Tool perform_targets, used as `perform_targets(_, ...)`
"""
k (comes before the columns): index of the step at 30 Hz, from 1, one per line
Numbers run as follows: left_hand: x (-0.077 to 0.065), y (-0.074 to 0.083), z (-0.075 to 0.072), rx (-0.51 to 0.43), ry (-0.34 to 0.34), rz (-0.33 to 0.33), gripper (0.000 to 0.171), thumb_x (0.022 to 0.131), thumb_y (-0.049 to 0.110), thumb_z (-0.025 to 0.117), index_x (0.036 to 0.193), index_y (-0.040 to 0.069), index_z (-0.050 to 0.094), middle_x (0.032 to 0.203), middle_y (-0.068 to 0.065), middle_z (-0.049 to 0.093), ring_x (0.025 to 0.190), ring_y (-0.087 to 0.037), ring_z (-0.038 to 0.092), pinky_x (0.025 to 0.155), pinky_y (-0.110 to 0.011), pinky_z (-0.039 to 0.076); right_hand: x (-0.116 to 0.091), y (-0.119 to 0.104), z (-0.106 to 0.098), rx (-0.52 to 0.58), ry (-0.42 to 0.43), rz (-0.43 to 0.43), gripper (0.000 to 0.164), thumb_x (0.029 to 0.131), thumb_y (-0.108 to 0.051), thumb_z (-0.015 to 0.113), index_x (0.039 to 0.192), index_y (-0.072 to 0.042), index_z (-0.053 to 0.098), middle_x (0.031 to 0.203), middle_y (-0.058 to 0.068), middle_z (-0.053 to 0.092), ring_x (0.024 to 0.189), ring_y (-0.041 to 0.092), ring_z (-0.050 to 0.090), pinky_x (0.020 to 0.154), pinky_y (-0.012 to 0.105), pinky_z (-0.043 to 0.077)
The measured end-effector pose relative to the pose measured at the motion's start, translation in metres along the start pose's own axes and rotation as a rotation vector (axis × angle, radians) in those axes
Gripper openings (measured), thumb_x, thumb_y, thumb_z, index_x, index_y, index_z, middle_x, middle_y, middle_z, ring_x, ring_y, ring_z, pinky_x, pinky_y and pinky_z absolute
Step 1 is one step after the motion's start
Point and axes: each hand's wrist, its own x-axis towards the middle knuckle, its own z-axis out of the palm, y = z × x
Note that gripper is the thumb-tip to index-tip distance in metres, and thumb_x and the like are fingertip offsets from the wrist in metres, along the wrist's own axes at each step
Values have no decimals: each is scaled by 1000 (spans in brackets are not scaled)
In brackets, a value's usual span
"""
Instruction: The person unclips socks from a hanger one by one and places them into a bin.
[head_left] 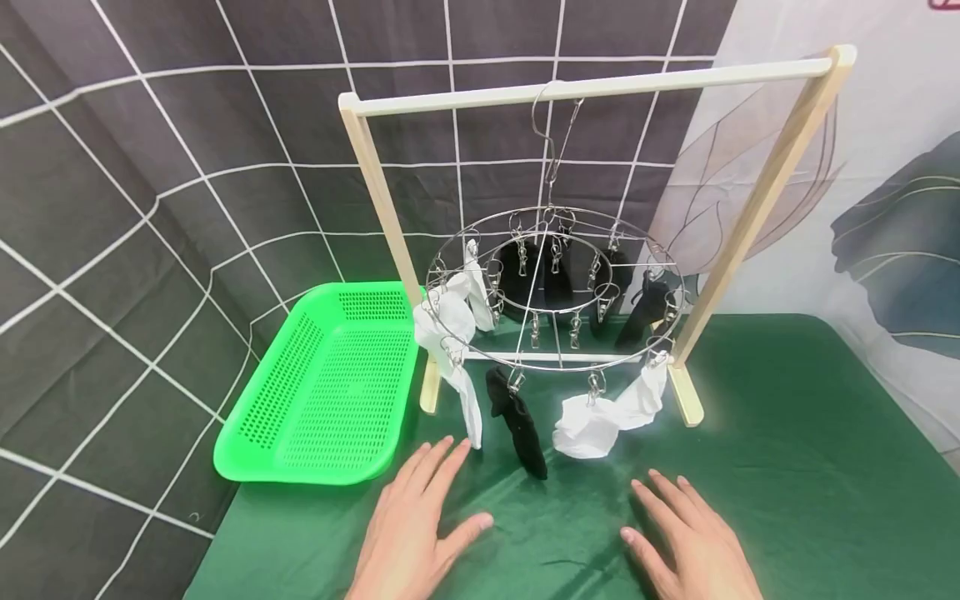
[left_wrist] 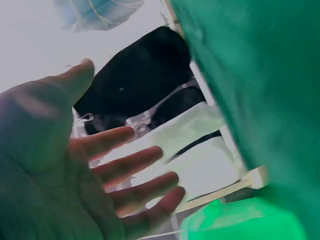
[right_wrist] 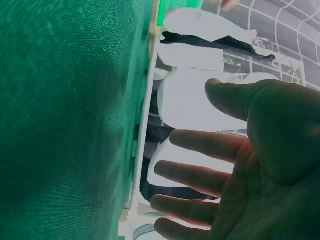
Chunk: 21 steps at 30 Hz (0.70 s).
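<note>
White socks (head_left: 588, 427) and black socks (head_left: 517, 421) hang by metal clips from a round wire drying hanger (head_left: 557, 367). Its hook goes over the top bar of a wooden rack (head_left: 600, 87). My left hand (head_left: 420, 521), palm down with fingers spread, is just in front of a long white sock (head_left: 467, 400) and holds nothing. On the other side, my right hand (head_left: 693, 542) is likewise spread and empty, lower right of the front white socks. Both wrist views show a bare palm, with black socks (left_wrist: 140, 70) and white socks (right_wrist: 195, 100) beyond the fingers.
A bright green plastic basket (head_left: 352, 367) with slotted sides stands left of the rack, close to its left leg. Green cloth (head_left: 810, 467) covers the table. Behind stand a dark grid-patterned curtain (head_left: 187, 250) and a pale leaf-printed one (head_left: 862, 125).
</note>
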Motion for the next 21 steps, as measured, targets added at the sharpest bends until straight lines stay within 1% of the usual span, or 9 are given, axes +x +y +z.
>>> perform_targets(3, 11, 6, -15, -77, 66, 25, 67, 84, 60, 57, 143, 31, 42, 140, 5, 50, 128, -16, 42, 97, -48, 45, -1, 0, 1, 4, 5, 1, 56, 80, -47, 69, 120, -9, 66, 126, 18, 62, 117, 47, 48, 86, 64, 43)
perform_targets(5, 19, 12, -22, -156, 106, 48, 62, 85, 53, 61, 140, 30, 45, 137, 9, 51, 125, -10, 44, 98, -42, 46, -1, 0, 1, 7, 6, 2, 56, 80, -47, 69, 120, -9, 66, 126, 18, 62, 117, 46, 49, 87, 64, 43)
perform_targets(8, 33, 21, -26, -291, 136, 48, 57, 86, 47, 63, 138, 33, 45, 137, 15, 48, 115, -2, 50, 89, -34, 52, 0, 0, -1, 13, 16, -4, 56, 80, -47, 69, 121, -9, 66, 126, 18, 62, 117, 46, 49, 88, 62, 43)
perform_targets(11, 51, 28, -26, -418, 156, 49, 60, 87, 42, 64, 140, 30, 41, 140, 12, 45, 105, -2, 53, 81, -32, 55, 1, -1, -4, 33, 52, -18, 56, 78, -45, 71, 121, -8, 65, 125, 17, 63, 116, 45, 50, 89, 59, 43)
perform_targets(13, 62, 29, -24, -461, 172, 49, 61, 86, 40, 65, 141, 27, 41, 142, 10, 45, 101, -3, 54, 77, -31, 56, 2, -2, -6, 45, 76, -25, 56, 78, -44, 72, 121, -8, 65, 124, 17, 63, 115, 45, 51, 88, 58, 43)
perform_targets(15, 72, 30, -21, -489, 184, 51, 63, 86, 40, 65, 142, 24, 41, 141, 8, 45, 101, -5, 54, 75, -31, 57, 3, -2, -8, 51, 89, -29, 56, 77, -42, 73, 121, -8, 65, 123, 17, 63, 114, 44, 52, 88, 58, 44)
perform_targets(17, 81, 31, -17, -519, 184, 55, 63, 86, 40, 65, 141, 21, 43, 139, 7, 47, 104, -5, 53, 73, -31, 57, 4, -2, -9, 51, 88, -27, 56, 77, -42, 73, 121, -9, 65, 123, 17, 63, 114, 44, 52, 88, 58, 43)
perform_targets(19, 88, 32, -14, -543, 172, 48, 64, 85, 42, 66, 142, 24, 42, 138, 9, 48, 108, -3, 52, 72, -29, 58, 4, -2, -10, 51, 89, -31, 56, 77, -42, 74, 121, -9, 65, 123, 17, 63, 114, 44, 52, 88, 58, 44)
perform_targets(21, 95, 35, -14, -591, 163, 56, 64, 85, 39, 67, 142, 24, 42, 137, 9, 49, 114, -3, 51, 71, -30, 58, 5, -3, -10, 53, 84, -28, 56, 77, -42, 73, 122, -9, 64, 124, 17, 63, 115, 44, 52, 89, 58, 43)
